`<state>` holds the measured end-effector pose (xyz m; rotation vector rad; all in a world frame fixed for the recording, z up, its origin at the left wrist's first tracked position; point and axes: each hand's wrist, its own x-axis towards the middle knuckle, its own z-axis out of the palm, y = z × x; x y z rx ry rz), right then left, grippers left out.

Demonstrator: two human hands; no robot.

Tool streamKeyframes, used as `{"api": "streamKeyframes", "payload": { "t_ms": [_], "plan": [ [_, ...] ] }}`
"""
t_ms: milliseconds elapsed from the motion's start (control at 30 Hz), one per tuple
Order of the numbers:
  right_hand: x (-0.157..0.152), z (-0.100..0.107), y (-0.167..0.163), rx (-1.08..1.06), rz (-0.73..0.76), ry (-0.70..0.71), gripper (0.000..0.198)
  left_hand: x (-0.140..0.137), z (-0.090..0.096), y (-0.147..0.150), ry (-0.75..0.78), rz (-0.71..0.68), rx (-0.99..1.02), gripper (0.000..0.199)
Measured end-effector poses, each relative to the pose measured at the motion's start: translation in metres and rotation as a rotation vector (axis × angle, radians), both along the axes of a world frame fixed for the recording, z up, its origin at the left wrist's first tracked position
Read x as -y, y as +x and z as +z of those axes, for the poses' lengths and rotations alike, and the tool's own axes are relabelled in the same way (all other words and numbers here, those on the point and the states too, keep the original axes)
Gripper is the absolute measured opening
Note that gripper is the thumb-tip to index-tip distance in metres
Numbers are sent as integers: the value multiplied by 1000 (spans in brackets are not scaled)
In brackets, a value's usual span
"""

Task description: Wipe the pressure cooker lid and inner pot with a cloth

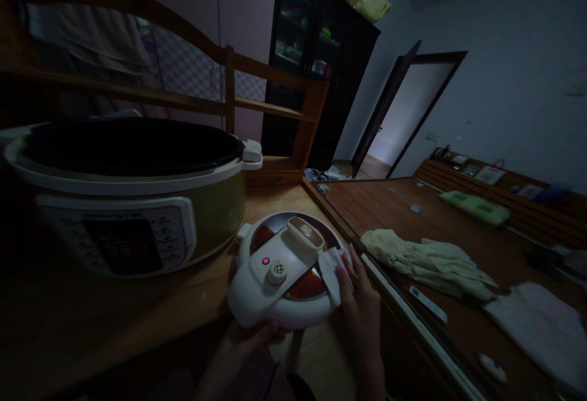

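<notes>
A round pressure cooker lid (257, 288), white with dark see-through panels, a brown-topped handle, a vent knob and a small pink button, is in the middle of the view. My left hand (250, 343) grips its near edge from below, the fingers partly hidden under the rim. In my right hand (355, 288) is a folded white cloth or tissue (331, 272), pressed against the lid's right side. To the left stands the green and white cooker body (220, 205), uncovered, with a dark pot inside and a control panel on its front.
The wooden desk (202, 303) bears the cooker. On the right, a low brown bed platform (362, 205) carries a pale green garment (426, 260), a white remote (428, 304) and a white cloth (541, 327). An open door (387, 107) and a dark cabinet (348, 65) are behind.
</notes>
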<state>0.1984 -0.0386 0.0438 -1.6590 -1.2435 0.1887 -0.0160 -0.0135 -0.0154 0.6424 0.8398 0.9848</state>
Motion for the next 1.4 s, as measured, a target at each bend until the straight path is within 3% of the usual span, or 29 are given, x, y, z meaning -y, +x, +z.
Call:
{"api": "streamKeyframes", "payload": {
  "t_ms": [100, 333, 633, 800, 1067, 1233, 1400],
  "plan": [
    [-3, -9, 5, 57, -28, 73, 48, 2, -1, 3, -10, 45, -9, 48],
    [-8, -23, 21, 212, 209, 89, 40, 2, -6, 2, -64, 29, -17, 52],
    [-10, -24, 9, 235, 147, 116, 40, 2, -6, 4, -20, 44, 6, 58],
    [-11, -23, 0, 290, 115, 139, 43, 2, -3, 4, -33, 28, 10, 52],
    [6, -28, -36, 351, 111, 252, 42, 0, -8, 3, -2, 34, 11, 52],
    [7, -11, -55, 396, 247, 260, 54, -2, -10, -2, 33, -66, 51, 48],
    [-10, 14, -66, 462, 359, 87, 71, -6, -27, -1, 30, -53, 61, 48]
  ]
}}
